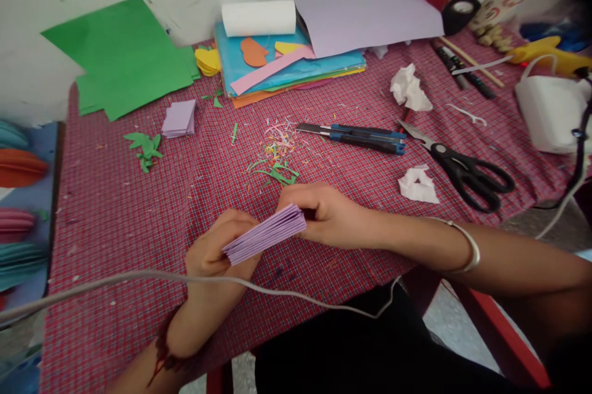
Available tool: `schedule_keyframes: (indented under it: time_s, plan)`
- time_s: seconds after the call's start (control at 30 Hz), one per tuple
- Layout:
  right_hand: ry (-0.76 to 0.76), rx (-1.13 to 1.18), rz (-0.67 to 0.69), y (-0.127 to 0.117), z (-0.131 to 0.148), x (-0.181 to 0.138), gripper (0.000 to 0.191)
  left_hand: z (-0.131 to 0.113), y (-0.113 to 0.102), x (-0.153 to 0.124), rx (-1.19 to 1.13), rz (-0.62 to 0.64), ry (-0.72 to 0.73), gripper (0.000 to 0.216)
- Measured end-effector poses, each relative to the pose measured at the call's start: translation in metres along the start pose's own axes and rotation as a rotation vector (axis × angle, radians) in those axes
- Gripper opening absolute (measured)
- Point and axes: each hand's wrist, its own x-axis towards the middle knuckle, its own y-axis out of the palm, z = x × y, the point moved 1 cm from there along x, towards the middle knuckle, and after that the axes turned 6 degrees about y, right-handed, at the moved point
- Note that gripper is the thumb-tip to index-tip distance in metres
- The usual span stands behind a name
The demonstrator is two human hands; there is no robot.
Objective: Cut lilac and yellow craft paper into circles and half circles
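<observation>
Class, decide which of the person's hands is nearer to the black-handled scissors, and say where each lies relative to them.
Right. The right hand lies left of the scissors in the picture, slightly lower; the left hand is farther left and lower still.

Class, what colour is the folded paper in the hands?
The folded paper is light purple, clearest in the head view.

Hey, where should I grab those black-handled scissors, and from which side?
I'd take the scissors by their black handles, coming from the lower right: the handles lie toward your right arm, while the blades point away to the upper left. Your right hand seems better placed, though it's holding the purple paper bundle.
</observation>
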Motion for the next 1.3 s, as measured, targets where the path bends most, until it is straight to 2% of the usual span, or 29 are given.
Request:
schedule_keyframes:
  time_s: [0.17,0.27,0.37,0.5,0.63,0.73,0.97,1.1,1.3]
  plan:
    - [0.131,0.125,-0.002,0.003,0.001,0.0,0.012,0.003,0.004,-0.003,-0.143,-0.078,-0.246,0.004]
    - [0.21,0.185,-0.029,0.003,0.0,0.0,0.018,0.002,0.005,-0.001,-0.098,-0.064,-0.282,0.009]
    - [0.21,0.172,-0.067,0.0,0.0,0.0,0.016,0.0,0.003,0.001,-0.007,-0.103,-0.182,0.017]
    - [0.18,0.081,-0.117,-0.005,-0.001,0.001,0.015,0.001,-0.005,0.001,0.182,-0.212,0.064,0.046]
    - [0.193,0.063,-0.167,-0.006,-0.005,0.001,0.016,0.002,-0.006,0.003,0.528,-0.124,0.288,0.058]
    - [0.253,0.083,-0.194,-0.004,-0.009,0.002,0.016,0.003,-0.003,0.004,0.625,-0.055,0.4,0.061]
    - [0.296,0.334,-0.171,-0.003,-0.018,0.006,0.024,0.006,0.0,0.0,0.744,-0.013,0.545,0.058]
    - [0.299,0.35,-0.189,-0.003,-0.018,0.008,0.024,0.004,0.002,0.0,0.79,-0.011,0.574,0.061]
    - [0.291,0.357,-0.194,-0.002,-0.02,0.008,0.014,0.006,0.003,0.0,0.781,-0.004,0.567,0.068]
